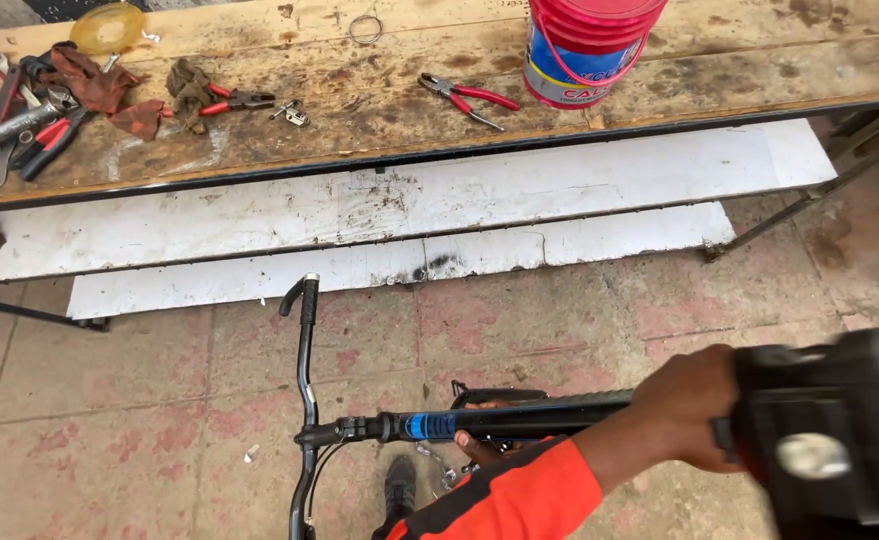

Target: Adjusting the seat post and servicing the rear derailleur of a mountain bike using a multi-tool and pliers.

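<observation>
The bicycle frame (500,420) lies across the lower half of the head view, its dark top tube with a blue band running from 9 o'clock to 3 o'clock above the tiled floor (110,400). The handlebar (307,390) crosses the tube's 9 o'clock end and runs from 12 o'clock to 6 o'clock, with a curved bar end at its top. The right hand (685,415) is closed around the tube's 3 o'clock end, just beside the black saddle (830,440), which is blurred and fills the 4 o'clock corner. The left hand (480,447), on an arm in an orange sleeve (510,495), is under the tube near its middle; only the fingertips show, touching the tube's underside, and whether they close around it cannot be told. The two hands are apart along the tube. A dark shoe (398,490) stands on the floor at 6 o'clock, below the tube. At 12 o'clock, well apart from the frame, the stained wooden worktop (380,100) carries a red bucket (585,50) at 1 o'clock, red-handled pliers (467,98) just beside it at 12 o'clock, and rags (95,85) and a heap of hand tools (20,125) at 10 o'clock. White boards (410,200) lie beneath the worktop.
</observation>
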